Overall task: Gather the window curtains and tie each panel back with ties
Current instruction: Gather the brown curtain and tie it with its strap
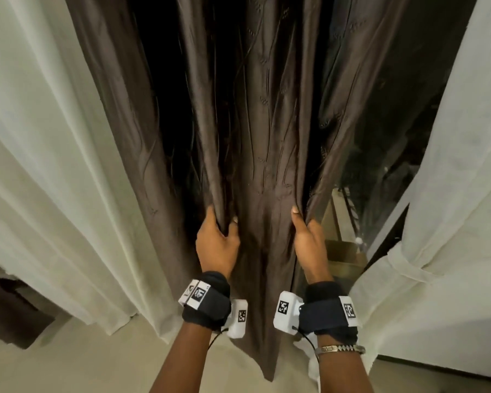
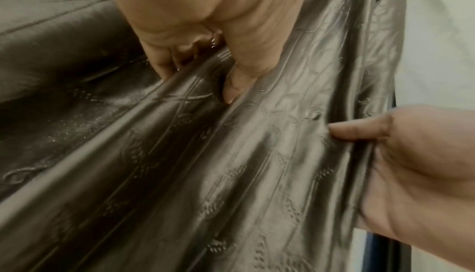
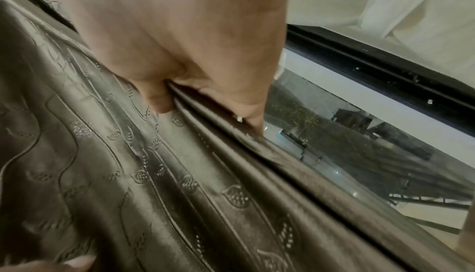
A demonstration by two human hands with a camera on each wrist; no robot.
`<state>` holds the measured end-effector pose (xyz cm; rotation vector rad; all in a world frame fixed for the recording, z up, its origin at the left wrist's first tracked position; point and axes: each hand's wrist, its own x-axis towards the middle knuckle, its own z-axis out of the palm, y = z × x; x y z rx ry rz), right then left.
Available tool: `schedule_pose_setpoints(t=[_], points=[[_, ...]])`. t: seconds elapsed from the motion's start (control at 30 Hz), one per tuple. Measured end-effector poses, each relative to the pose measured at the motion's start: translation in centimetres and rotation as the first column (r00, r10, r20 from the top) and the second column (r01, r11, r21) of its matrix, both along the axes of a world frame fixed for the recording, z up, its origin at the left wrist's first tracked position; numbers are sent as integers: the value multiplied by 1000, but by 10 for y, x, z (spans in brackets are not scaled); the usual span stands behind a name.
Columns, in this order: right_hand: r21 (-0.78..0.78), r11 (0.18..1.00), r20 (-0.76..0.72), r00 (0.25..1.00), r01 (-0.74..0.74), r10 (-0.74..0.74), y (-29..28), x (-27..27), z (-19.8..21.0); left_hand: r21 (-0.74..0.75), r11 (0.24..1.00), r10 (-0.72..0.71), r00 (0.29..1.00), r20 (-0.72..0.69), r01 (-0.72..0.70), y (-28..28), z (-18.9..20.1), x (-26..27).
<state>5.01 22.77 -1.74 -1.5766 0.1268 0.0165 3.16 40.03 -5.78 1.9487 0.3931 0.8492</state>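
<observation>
Nearest the camera, the left hand [image 1: 217,245] pinches a fold of the brown curtain [image 1: 267,154] between thumb and curled fingers, and the right hand [image 1: 309,242] does the same at the panel's right edge, thumb laid over the front of the cloth and fingers wrapped behind it; the wrist views confirm both grips, with several pleats bunched under the right hand's fingers [image 3: 246,112]. Between the two hands the satin panel hangs as a loose bundle, its lower corner trailing toward the floor [image 1: 131,361], so the gathering of this panel looks under way but not finished, and no tie is visible in either hand or around the brown cloth. To the right, the white curtain [image 1: 448,194] seems already cinched by a white band [image 1: 408,268], though the fabric there is pale on pale and the band may only be a fold. To the left, a second white sheer [image 1: 40,165] hangs straight and ungathered. Behind everything the window glass [image 1: 380,165] shows dark. What remains, by this reading: finish bunching the brown panel, tie it, then deal with the left sheer
</observation>
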Motion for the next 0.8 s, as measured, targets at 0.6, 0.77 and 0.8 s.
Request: schedule_pose_setpoints(t=[0.6, 0.77, 0.8], points=[[-77, 976, 53, 979, 202, -198, 45, 1, -20, -41, 967, 253, 923, 289, -252, 75, 3, -22], [-23, 991, 84, 988, 130, -127, 47, -6, -13, -51, 998, 47, 972, 232, -37, 52, 1, -22], [-2, 995, 99, 990, 103, -102, 48, -8, -9, 8, 1000, 7, 972, 234, -9, 41, 3, -23]])
